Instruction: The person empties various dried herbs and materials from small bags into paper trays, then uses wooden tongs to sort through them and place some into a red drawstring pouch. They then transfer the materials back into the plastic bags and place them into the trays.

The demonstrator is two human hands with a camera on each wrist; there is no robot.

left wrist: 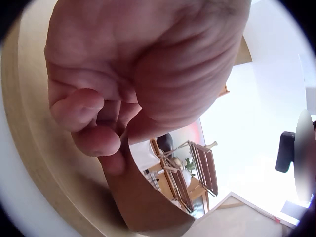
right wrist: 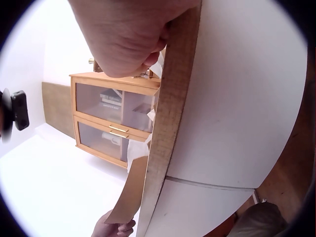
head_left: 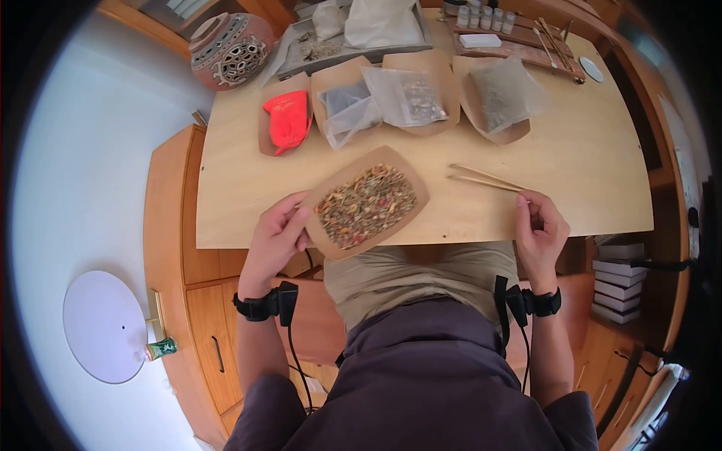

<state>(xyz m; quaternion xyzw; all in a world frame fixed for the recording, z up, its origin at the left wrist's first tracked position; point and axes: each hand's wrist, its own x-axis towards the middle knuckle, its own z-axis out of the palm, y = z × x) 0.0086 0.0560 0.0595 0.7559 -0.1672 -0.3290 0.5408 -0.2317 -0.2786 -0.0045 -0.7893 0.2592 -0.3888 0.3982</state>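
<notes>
On the left, in the head view, my left hand (head_left: pixel 274 234) grips the short side of a brown paper tray (head_left: pixel 320 242), thumb over the rim. A mix of dried herbs and petals (head_left: pixel 366 204) in green, yellow and red covers its bottom. The tray tilts slightly near the table's front edge. Curled fingers hold the tray's wall (left wrist: pixel 148 202) in the left wrist view. My right hand (head_left: pixel 543 231) pinches the rear end of gold tweezers (head_left: pixel 487 179) at the front right of the table. Their two tips stand apart, pointing left.
Behind stand several paper trays, with a red pouch (head_left: pixel 287 120), a dark-filled bag (head_left: pixel 347 109), a clear bag (head_left: pixel 415 98) and a grey-green bag (head_left: pixel 502 94). A patterned pot (head_left: pixel 232 51) stands back left, a grey tray (head_left: pixel 289 69) behind, and a wooden rack (head_left: pixel 519 51) with small bottles back right.
</notes>
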